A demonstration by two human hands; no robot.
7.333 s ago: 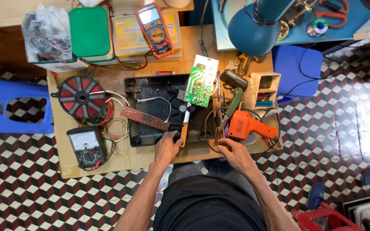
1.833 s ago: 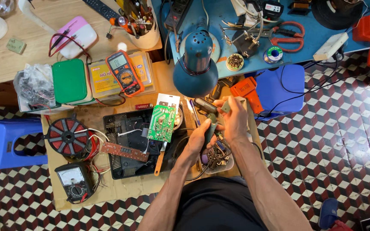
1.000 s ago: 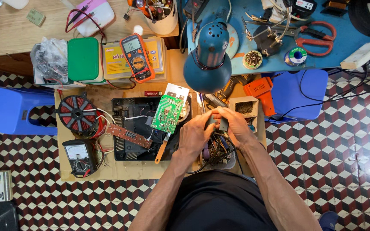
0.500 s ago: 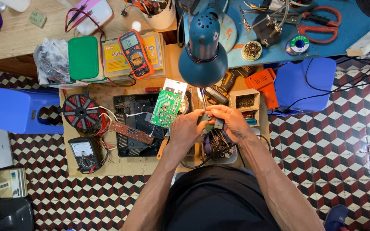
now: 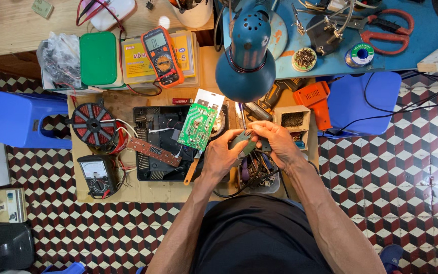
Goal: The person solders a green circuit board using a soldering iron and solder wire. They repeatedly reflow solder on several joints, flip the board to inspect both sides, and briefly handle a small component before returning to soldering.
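- Two hands, left hand [image 5: 222, 153] and right hand [image 5: 276, 143], are closed together on a small grey tool [image 5: 244, 144], held above the tray [image 5: 275, 186] beside the green board [image 5: 197, 126].
- Tool preparation seems in hand.
- A steady grip is probably needed next.

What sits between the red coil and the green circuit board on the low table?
In the head view, a narrow reddish-brown circuit strip lies between the red coil and the green circuit board, across the open black casing.
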